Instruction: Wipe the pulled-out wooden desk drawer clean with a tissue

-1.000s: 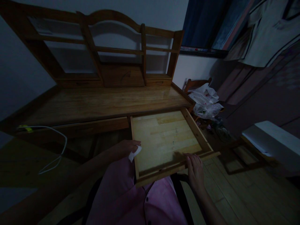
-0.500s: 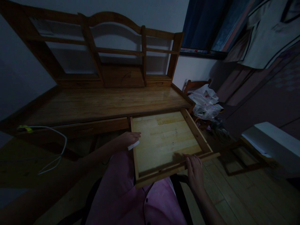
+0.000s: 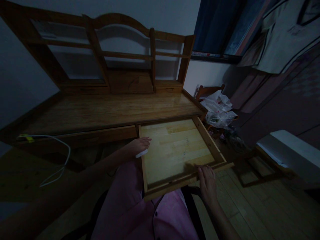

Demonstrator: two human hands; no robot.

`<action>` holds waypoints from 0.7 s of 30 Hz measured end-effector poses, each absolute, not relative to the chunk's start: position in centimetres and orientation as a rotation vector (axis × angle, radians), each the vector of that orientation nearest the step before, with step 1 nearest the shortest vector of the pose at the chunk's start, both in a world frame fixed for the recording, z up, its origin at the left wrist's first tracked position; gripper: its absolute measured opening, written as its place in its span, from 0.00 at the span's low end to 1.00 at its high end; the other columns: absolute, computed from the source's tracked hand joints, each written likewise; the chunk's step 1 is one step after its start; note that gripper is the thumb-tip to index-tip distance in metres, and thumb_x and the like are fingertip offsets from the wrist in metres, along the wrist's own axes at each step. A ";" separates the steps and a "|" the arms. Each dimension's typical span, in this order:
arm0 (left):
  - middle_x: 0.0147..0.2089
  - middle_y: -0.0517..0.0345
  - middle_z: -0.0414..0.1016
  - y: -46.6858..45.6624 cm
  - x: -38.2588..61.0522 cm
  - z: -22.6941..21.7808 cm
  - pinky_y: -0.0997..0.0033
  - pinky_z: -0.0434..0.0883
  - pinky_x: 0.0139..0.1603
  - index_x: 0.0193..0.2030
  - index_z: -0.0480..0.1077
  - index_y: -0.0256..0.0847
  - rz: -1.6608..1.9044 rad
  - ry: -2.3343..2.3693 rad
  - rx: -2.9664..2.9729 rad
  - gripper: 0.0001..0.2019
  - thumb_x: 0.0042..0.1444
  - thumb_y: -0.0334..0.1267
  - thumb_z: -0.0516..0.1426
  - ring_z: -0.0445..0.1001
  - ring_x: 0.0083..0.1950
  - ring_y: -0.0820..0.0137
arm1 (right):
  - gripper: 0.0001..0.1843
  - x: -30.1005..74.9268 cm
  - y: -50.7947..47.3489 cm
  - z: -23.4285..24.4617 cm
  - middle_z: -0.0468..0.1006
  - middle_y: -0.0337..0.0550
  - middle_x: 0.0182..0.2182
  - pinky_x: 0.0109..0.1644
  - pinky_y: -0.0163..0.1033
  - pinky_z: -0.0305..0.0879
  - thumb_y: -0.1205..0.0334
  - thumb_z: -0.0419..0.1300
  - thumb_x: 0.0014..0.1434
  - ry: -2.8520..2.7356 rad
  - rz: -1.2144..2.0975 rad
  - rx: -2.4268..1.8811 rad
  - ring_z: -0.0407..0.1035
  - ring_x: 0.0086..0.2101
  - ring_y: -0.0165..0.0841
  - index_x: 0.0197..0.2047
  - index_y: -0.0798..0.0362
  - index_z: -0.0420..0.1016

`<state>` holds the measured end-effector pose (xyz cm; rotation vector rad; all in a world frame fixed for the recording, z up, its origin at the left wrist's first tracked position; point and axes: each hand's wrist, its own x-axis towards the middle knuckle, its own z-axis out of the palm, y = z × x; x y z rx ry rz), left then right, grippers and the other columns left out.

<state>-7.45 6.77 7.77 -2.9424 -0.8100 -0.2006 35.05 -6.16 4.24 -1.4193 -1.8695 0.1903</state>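
Observation:
A wooden drawer (image 3: 175, 150) is pulled out from the desk over my lap, its pale bottom board bare. My left hand (image 3: 140, 145) is at the drawer's left side wall, fingertips reaching over it. A small white flat piece (image 3: 141, 153), perhaps folded tissue, sticks out beneath that hand; the thumb and the grip on it are hidden. My right hand (image 3: 207, 178) grips the drawer's front panel near the right corner, with the fingers over its top edge.
The wooden desk (image 3: 120, 108) has a shelf unit (image 3: 152, 60) along its back. A white cable (image 3: 67, 150) hangs at the left. Plastic bags (image 3: 218, 108) lie on a chair at the right, near a white box (image 3: 295, 146) on a wooden stand.
The fingers of my left hand have lifted and spread slightly at the drawer's side. My right hand and the drawer look unmoved.

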 end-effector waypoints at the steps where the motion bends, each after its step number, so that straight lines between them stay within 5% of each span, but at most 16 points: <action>1: 0.56 0.42 0.76 7.2 -7.6 7.8 0.53 0.56 0.72 0.44 0.75 0.34 -0.187 -0.837 -2.924 0.11 0.56 0.26 0.55 0.60 0.71 0.59 | 0.15 35.1 -6.2 4.2 0.78 0.45 0.44 0.63 0.56 0.54 0.59 0.45 0.71 -1.870 0.188 -1.422 0.69 0.48 0.39 0.51 0.49 0.72; 21: 0.63 0.42 0.70 11.3 -9.9 9.1 0.61 0.64 0.66 0.56 0.71 0.33 -0.206 -1.213 -2.711 0.18 0.63 0.24 0.49 0.64 0.68 0.63 | 0.15 35.1 -6.1 4.4 0.78 0.44 0.38 0.62 0.57 0.56 0.59 0.45 0.70 -1.922 0.165 -1.417 0.71 0.42 0.39 0.44 0.49 0.73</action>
